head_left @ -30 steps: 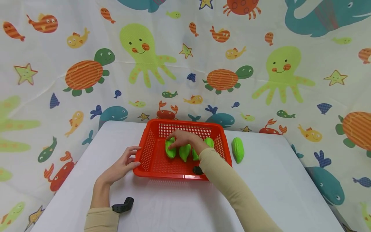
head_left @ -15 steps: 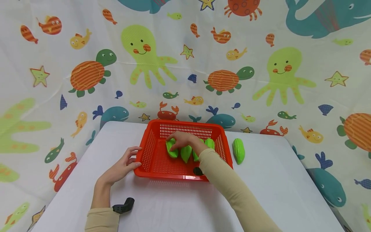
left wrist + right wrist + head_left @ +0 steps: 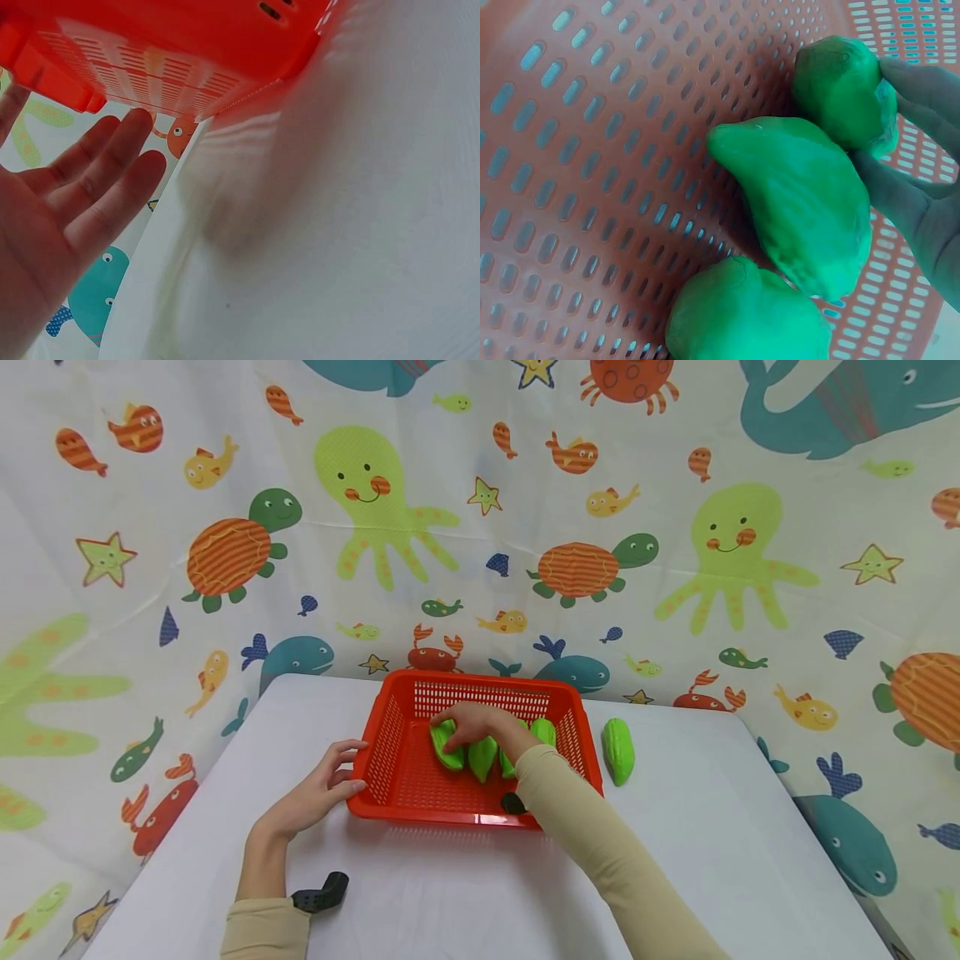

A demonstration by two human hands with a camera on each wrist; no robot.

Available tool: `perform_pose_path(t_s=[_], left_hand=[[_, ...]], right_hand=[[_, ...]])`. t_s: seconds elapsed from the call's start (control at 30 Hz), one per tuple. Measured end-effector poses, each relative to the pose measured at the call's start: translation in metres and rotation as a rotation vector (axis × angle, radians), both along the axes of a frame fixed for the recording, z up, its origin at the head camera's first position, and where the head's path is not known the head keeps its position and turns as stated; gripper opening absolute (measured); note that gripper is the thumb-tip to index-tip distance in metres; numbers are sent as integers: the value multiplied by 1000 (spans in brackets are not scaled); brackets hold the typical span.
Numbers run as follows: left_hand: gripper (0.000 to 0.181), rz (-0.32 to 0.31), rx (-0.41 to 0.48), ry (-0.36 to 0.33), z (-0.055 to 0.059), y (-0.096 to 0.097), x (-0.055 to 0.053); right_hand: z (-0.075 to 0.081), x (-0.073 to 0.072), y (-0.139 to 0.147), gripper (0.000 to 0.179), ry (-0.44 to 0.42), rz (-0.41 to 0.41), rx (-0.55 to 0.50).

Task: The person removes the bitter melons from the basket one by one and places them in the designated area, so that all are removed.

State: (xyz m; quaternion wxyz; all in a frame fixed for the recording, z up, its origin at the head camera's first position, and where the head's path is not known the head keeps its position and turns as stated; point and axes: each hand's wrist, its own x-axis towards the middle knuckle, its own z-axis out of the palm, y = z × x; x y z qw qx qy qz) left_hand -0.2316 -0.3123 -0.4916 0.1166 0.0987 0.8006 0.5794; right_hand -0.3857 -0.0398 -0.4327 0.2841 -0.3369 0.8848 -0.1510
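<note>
Behind the white tabletop (image 3: 750,835) hangs a fabric backdrop (image 3: 517,647) printed with orange-shelled turtles (image 3: 228,557), lime octopuses (image 3: 362,477), teal whales (image 3: 885,406), crabs (image 3: 630,378) and starfish (image 3: 484,496).

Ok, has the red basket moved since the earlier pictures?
No. In the head view, the red basket shows no visible shift either way against the far edge of the table.

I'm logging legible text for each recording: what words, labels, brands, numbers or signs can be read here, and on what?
None can be read in any view.
Backdrop: printed sea animals only, no lettering seen.
Basket: slots, no label or brand seen.
Green gourds: no sticker or writing seen.
Black wrist device: too small to tell whether it bears any marking.
</note>
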Motion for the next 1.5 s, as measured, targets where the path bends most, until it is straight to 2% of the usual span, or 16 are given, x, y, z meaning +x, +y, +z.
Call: perform_pose_path(t_s=[0.43, 0.8, 0.97, 1.2, 1.5], left_hand=[[69, 13, -19, -13, -1, -1, -1], [69, -1, 8, 15, -2, 0, -3], [67, 8, 0, 3, -3, 0, -3], [67, 3, -9, -3, -1, 0, -2], [68, 4, -13, -4, 0, 1, -2]], right_hand=[[1, 1, -3, 54, 64, 0, 17], [8, -3, 11, 52, 46, -78, -108], [16, -1, 22, 54, 41, -168, -168], [31, 3, 45, 57, -48, -299, -330], [47, 13, 83, 57, -40, -448, -529]])
